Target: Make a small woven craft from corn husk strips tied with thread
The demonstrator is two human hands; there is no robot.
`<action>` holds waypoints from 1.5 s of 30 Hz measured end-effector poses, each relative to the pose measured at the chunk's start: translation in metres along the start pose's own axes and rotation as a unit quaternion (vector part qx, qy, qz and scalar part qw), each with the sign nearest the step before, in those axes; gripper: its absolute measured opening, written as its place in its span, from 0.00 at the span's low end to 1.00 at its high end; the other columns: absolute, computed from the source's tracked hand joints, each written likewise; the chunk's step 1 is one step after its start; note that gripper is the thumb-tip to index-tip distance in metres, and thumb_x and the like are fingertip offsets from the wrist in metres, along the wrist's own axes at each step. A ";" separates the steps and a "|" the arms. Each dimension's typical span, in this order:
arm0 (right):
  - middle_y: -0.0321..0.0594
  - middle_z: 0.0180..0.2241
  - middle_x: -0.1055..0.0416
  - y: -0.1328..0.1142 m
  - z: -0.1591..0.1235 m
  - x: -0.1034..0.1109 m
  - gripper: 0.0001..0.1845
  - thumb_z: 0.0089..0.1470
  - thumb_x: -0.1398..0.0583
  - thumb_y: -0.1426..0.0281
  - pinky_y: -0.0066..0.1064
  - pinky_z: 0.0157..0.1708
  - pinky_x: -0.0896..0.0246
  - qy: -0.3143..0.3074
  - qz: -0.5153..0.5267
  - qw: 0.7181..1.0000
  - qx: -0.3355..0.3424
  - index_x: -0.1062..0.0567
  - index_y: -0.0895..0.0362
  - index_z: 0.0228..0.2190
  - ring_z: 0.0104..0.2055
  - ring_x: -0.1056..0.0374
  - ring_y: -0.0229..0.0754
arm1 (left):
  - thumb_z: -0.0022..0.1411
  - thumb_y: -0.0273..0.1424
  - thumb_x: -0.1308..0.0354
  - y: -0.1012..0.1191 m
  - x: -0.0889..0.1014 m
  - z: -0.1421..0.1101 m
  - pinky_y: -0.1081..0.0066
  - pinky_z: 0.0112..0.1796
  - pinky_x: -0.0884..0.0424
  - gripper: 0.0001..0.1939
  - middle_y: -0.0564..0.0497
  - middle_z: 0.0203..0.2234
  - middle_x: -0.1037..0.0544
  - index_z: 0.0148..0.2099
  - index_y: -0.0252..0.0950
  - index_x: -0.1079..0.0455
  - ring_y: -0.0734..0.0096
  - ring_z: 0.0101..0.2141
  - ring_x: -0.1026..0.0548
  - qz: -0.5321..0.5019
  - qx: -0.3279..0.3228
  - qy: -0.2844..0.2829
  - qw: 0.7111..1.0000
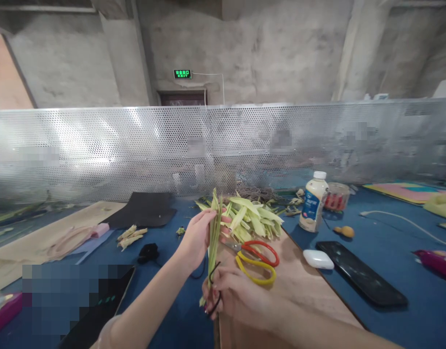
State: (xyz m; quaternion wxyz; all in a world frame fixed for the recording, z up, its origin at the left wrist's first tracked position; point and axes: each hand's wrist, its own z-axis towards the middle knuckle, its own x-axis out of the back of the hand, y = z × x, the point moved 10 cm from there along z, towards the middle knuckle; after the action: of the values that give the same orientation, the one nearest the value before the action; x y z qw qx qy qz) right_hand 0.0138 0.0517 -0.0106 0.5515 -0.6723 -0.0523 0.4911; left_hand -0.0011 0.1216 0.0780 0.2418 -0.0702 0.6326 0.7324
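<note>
My left hand (pixel 200 237) is closed around a slim upright bundle of pale green husk strips (pixel 215 237), which look like corn husk. At the bundle's lower end my right hand (pixel 240 291) pinches a thin black cord (pixel 217 304) that lies against the strips. Whether the cord goes all the way around is hidden by the fingers. Just right of the bundle, scissors (pixel 259 261) with one red and one yellow handle lie on a wooden board (pixel 291 300). Behind them is a loose heap of pale green husks (pixel 253 218).
To the right stand a white-capped bottle (pixel 313 203) and a clear jar (pixel 337 196). A white earphone case (pixel 318 259) and a black phone (pixel 361 274) lie nearer. On the left are black sheet material (pixel 139 209), dry husk pieces (pixel 131 236) and a dark screen (pixel 106 305).
</note>
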 end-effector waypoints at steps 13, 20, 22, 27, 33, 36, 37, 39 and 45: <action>0.39 0.24 0.33 -0.002 0.001 0.000 0.00 0.38 0.45 0.77 0.27 0.25 0.39 0.016 -0.010 1.000 0.012 0.34 0.63 0.19 0.24 0.34 0.35 | 0.56 0.40 0.48 0.002 -0.009 -0.006 0.82 0.15 0.44 0.16 0.57 0.20 0.36 0.42 0.35 0.33 0.84 0.16 0.40 0.026 -0.017 -0.010 0.999; 0.39 0.24 0.32 0.001 0.001 -0.001 0.02 0.38 0.44 0.77 0.28 0.26 0.39 0.011 -0.017 1.000 0.012 0.35 0.62 0.19 0.24 0.34 0.36 | 0.54 0.49 0.51 0.000 -0.013 -0.004 0.83 0.13 0.57 0.23 0.61 0.17 0.46 0.39 0.34 0.33 0.87 0.13 0.52 0.028 -0.030 -0.024 0.999; 0.38 0.24 0.32 0.002 0.001 -0.001 0.03 0.39 0.44 0.76 0.29 0.26 0.38 0.007 -0.017 1.000 0.012 0.35 0.62 0.19 0.24 0.34 0.36 | 0.55 0.49 0.52 -0.001 -0.015 -0.004 0.83 0.13 0.58 0.23 0.61 0.16 0.47 0.38 0.34 0.33 0.86 0.12 0.53 0.023 -0.024 -0.029 0.999; 0.40 0.25 0.31 0.002 0.001 -0.002 0.03 0.38 0.43 0.77 0.29 0.26 0.38 0.006 -0.014 1.000 0.015 0.35 0.62 0.19 0.24 0.33 0.37 | 0.57 0.43 0.52 0.001 -0.020 -0.007 0.83 0.13 0.57 0.17 0.61 0.16 0.46 0.37 0.34 0.34 0.86 0.13 0.54 0.016 -0.022 -0.042 0.999; 0.43 0.26 0.30 0.001 -0.001 -0.003 0.03 0.39 0.42 0.75 0.33 0.27 0.36 0.006 -0.021 1.000 0.010 0.33 0.64 0.21 0.25 0.31 0.41 | 0.56 0.42 0.51 0.007 -0.013 -0.009 0.84 0.13 0.56 0.13 0.61 0.16 0.47 0.36 0.36 0.37 0.85 0.13 0.53 0.060 -0.050 -0.001 0.997; 0.47 0.31 0.30 0.000 -0.003 -0.005 0.09 0.39 0.42 0.72 0.38 0.28 0.35 0.018 -0.046 0.999 -0.001 0.31 0.65 0.27 0.29 0.29 0.46 | 0.56 0.41 0.51 0.019 -0.010 -0.011 0.83 0.13 0.55 0.13 0.61 0.16 0.45 0.35 0.37 0.37 0.85 0.13 0.51 0.116 -0.079 0.019 0.990; 0.48 0.34 0.31 -0.003 -0.004 -0.002 0.10 0.40 0.42 0.70 0.38 0.27 0.34 0.040 -0.065 0.997 0.003 0.32 0.64 0.27 0.29 0.29 0.46 | 0.57 0.41 0.51 0.025 -0.008 -0.012 0.83 0.13 0.55 0.12 0.60 0.16 0.44 0.35 0.37 0.36 0.84 0.13 0.51 0.142 -0.090 0.024 0.986; 0.50 0.39 0.33 -0.017 -0.007 0.010 0.11 0.42 0.43 0.66 0.35 0.23 0.34 0.119 -0.151 0.981 0.034 0.34 0.62 0.26 0.27 0.29 0.44 | 0.57 0.40 0.51 0.038 -0.003 -0.014 0.82 0.13 0.54 0.12 0.60 0.15 0.44 0.35 0.37 0.35 0.83 0.13 0.49 0.200 -0.116 0.039 0.972; 0.41 0.29 0.31 -0.106 -0.025 0.034 0.11 0.50 0.51 0.62 0.23 0.13 0.45 0.280 -0.387 0.871 0.117 0.39 0.58 0.26 0.17 0.37 0.32 | 0.56 0.33 0.47 0.057 0.007 -0.021 0.79 0.31 0.39 0.06 0.52 0.27 0.30 0.34 0.40 0.29 0.71 0.31 0.32 0.386 -0.206 0.061 0.897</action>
State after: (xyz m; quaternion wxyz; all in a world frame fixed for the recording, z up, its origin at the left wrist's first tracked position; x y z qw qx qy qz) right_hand 0.0994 0.0959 0.0510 0.7634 -0.6382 -0.0940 0.0320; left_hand -0.0370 0.0983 0.1215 -0.1184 0.0866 0.4591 0.8762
